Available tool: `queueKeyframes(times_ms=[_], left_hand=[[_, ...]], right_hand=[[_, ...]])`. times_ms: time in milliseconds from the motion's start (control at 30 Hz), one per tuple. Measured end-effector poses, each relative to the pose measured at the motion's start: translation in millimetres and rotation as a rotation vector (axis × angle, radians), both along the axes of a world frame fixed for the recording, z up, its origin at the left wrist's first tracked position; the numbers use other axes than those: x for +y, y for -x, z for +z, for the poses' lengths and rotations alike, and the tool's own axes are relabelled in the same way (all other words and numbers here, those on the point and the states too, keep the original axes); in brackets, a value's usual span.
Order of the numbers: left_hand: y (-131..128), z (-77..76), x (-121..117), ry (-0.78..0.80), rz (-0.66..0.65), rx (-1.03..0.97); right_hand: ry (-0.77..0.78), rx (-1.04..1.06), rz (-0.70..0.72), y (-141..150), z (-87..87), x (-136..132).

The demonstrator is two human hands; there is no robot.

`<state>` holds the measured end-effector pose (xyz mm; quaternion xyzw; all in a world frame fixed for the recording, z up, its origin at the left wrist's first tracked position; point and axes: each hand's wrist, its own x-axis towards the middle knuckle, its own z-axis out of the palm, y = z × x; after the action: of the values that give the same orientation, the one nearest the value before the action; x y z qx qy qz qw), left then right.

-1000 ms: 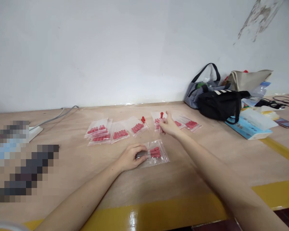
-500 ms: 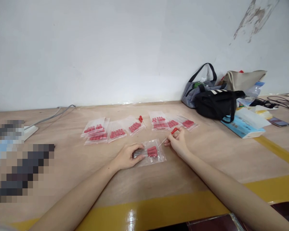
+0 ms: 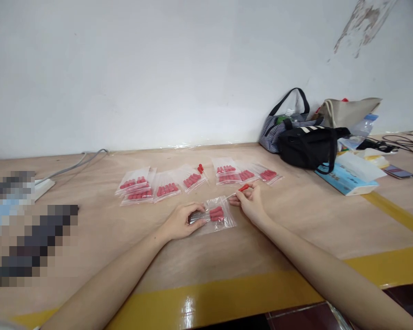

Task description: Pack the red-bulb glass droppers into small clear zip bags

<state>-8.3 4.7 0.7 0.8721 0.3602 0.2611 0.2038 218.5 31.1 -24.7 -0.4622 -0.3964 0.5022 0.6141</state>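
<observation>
Red-ended stick (image 3: 243, 187) pinched by the fingers of the right hand (image 3: 252, 201), the nearer hand; red end angled up and right from the fingertips, thin pale shaft slanting down and left. Long axis in line with the right edge of a clear zip bag (image 3: 227, 222), just left of those fingers; contact too fine to tell. Red pieces (image 3: 216, 213) inside, midway along the bag. At its other end, left hand (image 3: 182, 223), thumb and forefinger parted; firmness of grip impossible to tell. Underneath, wooden table (image 3: 206, 256). Beyond both hands' fingers, a row of filled small bags (image 3: 165, 178). Farther right, black bag (image 3: 306, 149) and blue packet (image 3: 349, 178).
</observation>
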Motion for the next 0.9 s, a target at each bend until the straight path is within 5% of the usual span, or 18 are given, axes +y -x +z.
queueKeyframes(times_ms=[467, 667, 900], left_hand=[[0, -1.7, -1, 0.009, 0.028, 0.032], [0, -0.1, -1, 0.021, 0.024, 0.049], [0, -0.4, -2, 0.007, 0.009, 0.055]], right_hand=[[0.066, 0.044, 0.131, 2, 7.7, -18], [0.081, -0.254, 0.347, 4, 6.0, -18], [0.027, -0.432, 0.247, 8, -1.3, -12]])
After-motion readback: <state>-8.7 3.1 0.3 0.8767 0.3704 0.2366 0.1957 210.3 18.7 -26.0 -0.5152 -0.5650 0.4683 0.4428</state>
